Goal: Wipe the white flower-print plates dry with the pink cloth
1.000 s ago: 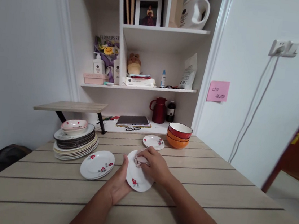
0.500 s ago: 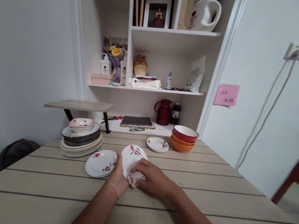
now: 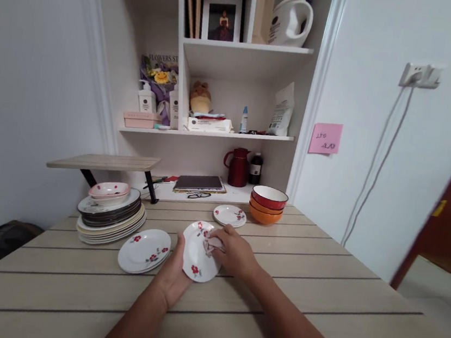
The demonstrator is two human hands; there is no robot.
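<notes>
My left hand (image 3: pixel 173 275) holds a small white plate with red flowers (image 3: pixel 195 257) by its left edge, thumb at the rim and the other fingers hidden beneath. The plate tilts up toward me above the table. Closed around a crumpled pale cloth (image 3: pixel 213 244), my right hand (image 3: pixel 238 251) presses it on the plate's upper right face. To the left lies a short stack of matching flowered plates (image 3: pixel 143 252). Farther back is another small stack of flowered plates (image 3: pixel 228 214), beside stacked red and orange bowls (image 3: pixel 267 204).
A tall stack of plates (image 3: pixel 112 223) topped by pink-rimmed bowls (image 3: pixel 108 191) stands at the left, by a small wooden stand (image 3: pixel 105 162). Behind the table (image 3: pixel 295 298) are a closed laptop (image 3: pixel 198 182), glasses (image 3: pixel 199 195), a red jug (image 3: pixel 238 168) and a dark bottle (image 3: pixel 255 168).
My right hand has moved the cloth from the plate's lower edge up to its upper right. The plate has turned slightly, and the whole view has shifted to the right.
</notes>
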